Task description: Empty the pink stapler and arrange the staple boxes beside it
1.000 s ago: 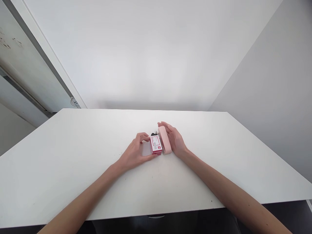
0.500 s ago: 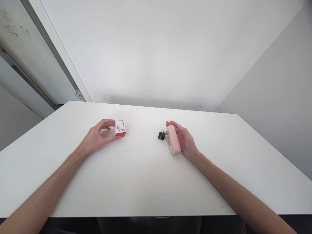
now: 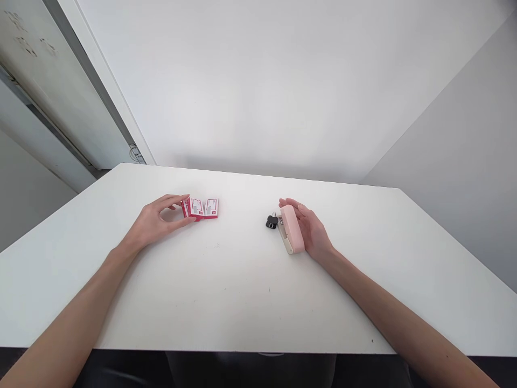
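Several small red-and-white boxes, seemingly three, sit side by side on the table. My left hand (image 3: 155, 220) grips the left ones, thumb at the near edge and fingers at the far edge. The middle box (image 3: 196, 207) leans over the leftmost box (image 3: 186, 208), which is partly hidden by my fingers. The right box (image 3: 211, 207) lies flat, outside my grip. My right hand (image 3: 311, 229) rests on its edge with fingers extended, palm against a pink stapler (image 3: 293, 229) with a beige base. Black binder clips (image 3: 272, 221) lie left of the stapler's front end.
The white table (image 3: 242, 302) runs back to a white wall (image 3: 250, 97). Its near edge crosses the bottom of the view. A door frame (image 3: 109, 81) stands at the left, and a grey wall (image 3: 464, 161) rises on the right.
The boxes, stacked before, are now spread sideways in a row, one of them out to the right. My left hand has moved slightly left. My right hand, stapler and clips keep their places.
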Tool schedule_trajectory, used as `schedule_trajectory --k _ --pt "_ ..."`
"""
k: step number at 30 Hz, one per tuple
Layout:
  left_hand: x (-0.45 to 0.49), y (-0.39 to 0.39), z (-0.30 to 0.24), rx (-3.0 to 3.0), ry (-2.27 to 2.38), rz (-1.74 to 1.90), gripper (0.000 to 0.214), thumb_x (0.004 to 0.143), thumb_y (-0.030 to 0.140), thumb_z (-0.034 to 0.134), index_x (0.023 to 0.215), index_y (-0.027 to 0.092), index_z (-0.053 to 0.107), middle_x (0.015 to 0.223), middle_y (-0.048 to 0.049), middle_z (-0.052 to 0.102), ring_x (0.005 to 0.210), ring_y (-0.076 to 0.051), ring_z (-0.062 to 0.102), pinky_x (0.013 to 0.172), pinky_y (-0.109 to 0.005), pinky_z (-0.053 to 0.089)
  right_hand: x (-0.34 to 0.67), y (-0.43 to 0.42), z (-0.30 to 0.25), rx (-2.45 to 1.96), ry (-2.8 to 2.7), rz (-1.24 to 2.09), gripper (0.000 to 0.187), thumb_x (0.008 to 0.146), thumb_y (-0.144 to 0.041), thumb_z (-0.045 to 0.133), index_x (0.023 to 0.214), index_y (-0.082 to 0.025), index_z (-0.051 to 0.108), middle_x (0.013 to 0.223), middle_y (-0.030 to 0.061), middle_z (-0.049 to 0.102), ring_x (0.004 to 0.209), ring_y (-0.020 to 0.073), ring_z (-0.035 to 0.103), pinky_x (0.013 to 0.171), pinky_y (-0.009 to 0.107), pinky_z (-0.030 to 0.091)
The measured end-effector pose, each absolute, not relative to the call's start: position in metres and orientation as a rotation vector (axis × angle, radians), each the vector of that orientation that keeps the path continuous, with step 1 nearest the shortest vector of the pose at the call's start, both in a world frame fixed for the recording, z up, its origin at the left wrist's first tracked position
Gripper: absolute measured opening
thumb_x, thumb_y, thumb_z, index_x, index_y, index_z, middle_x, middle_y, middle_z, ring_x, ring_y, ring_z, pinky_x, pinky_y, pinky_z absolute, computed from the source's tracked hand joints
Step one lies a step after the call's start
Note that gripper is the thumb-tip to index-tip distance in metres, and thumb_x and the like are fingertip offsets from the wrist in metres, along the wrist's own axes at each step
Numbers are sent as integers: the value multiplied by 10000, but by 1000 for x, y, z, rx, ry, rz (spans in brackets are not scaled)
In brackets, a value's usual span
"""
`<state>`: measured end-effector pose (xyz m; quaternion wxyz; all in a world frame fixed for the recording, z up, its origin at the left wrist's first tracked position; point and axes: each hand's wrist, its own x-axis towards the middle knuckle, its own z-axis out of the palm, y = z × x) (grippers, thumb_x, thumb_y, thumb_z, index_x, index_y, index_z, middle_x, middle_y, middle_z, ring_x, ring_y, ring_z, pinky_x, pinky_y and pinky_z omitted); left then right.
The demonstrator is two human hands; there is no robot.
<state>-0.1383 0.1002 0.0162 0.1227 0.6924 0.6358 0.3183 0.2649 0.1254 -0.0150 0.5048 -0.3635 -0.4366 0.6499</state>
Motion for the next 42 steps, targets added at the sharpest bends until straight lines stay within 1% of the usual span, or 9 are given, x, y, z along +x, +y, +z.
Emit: schedule_trajectory --k 5,8,14,21,24,28,32,38,42 --pt "-146 99 15 2029 1913 932 920 727 753 765 1509 321 543 1299 -53 721 1081 -266 695 1016 -443 549 265 125 -14 -889 -1071 1558 333 950 -531 634 1215 -350 721 1510 -24 621 1448 294 516 1189 501 457" --pt "-151 99 15 2081 1948 896 819 777 696 741 1480 319 557 1290 -47 721 1136 -276 681 1048 -454 531 265 125 -14 -888 -1082 1561 330 949 -523 633 1216 -350 720 1511 -22 620 1436 295 522 1162 497 478" --pt "-139 100 12 2422 1840 910 554 918 556 604 1409 299 597 1491 -52 603 1422 -320 499 1218 -531 383 264 123 -11 -899 -1101 1553 333 934 -524 643 1203 -348 727 1495 -23 629 1410 297 539 1119 474 509" --pt "-107 107 1 2570 1677 640 551 995 538 518 1500 325 571 1618 -14 507 1539 -322 385 1282 -546 284 262 122 -7 -942 -1126 1540 374 908 -541 663 1219 -342 725 1505 -17 618 1317 301 607 1012 446 564" --pt "-105 110 -2 2561 1653 551 553 1023 540 461 1525 330 558 1631 -13 489 1538 -335 389 1276 -566 284 261 120 -5 -973 -1174 1506 388 906 -552 656 1229 -346 722 1512 -15 610 1290 307 619 1002 458 562" --pt "-106 108 -3 2547 1709 594 520 1025 525 444 1481 338 610 1584 -36 546 1433 -330 499 1220 -556 363 258 116 -5 -1074 -1278 1421 394 909 -568 653 1238 -360 708 1526 -16 596 1236 304 643 1007 482 549" --pt "-103 104 -2 2562 1762 623 464 1007 527 485 1395 363 678 1511 -45 599 1320 -323 556 1164 -549 405 254 113 -6 -1126 -1360 1349 365 936 -530 646 1259 -363 676 1527 -13 599 1317 285 596 1069 472 508" --pt "-101 103 -3 2513 1867 691 546 961 571 559 1445 329 631 1566 -81 533 1428 -368 458 1210 -592 337 253 113 -7 -1108 -1380 1344 370 931 -505 658 1271 -361 670 1515 -2 610 1341 279 589 1121 477 472" --pt "-101 104 -4 2480 1863 632 542 985 581 518 1469 352 606 1590 -45 528 1406 -343 514 1194 -552 368 253 113 -7 -1115 -1407 1326 351 948 -488 638 1273 -357 662 1517 -4 606 1343 273 585 1127 479 465"
